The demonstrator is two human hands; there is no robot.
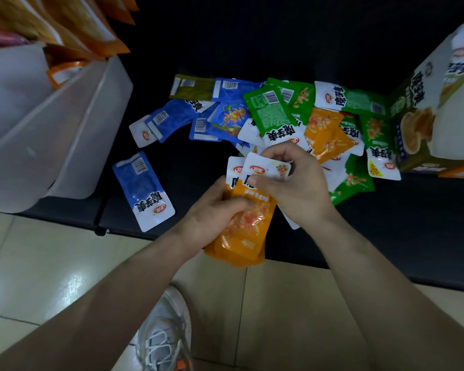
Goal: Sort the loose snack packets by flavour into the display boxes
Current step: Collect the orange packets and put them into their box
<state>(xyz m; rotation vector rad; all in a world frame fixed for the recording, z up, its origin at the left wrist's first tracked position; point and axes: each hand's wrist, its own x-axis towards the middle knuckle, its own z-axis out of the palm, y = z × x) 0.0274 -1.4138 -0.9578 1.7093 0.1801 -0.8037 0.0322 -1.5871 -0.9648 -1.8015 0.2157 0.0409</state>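
Observation:
My left hand (217,213) grips a small stack of orange snack packets (241,236) over the front edge of the dark shelf. My right hand (292,183) pinches the white top of the front orange packet in that stack. Behind my hands lies a loose pile: blue packets (172,119) at the left, green packets (272,111) in the middle and right, and more orange packets (326,132) among them. One blue packet (144,190) lies apart at the left. A green and white display box (423,108) stands at the right.
A translucent plastic bin (51,135) stands at the left on the dark shelf (386,236), with orange bags (73,30) behind it. Below the shelf are beige floor tiles (51,263) and a grey sneaker (164,333).

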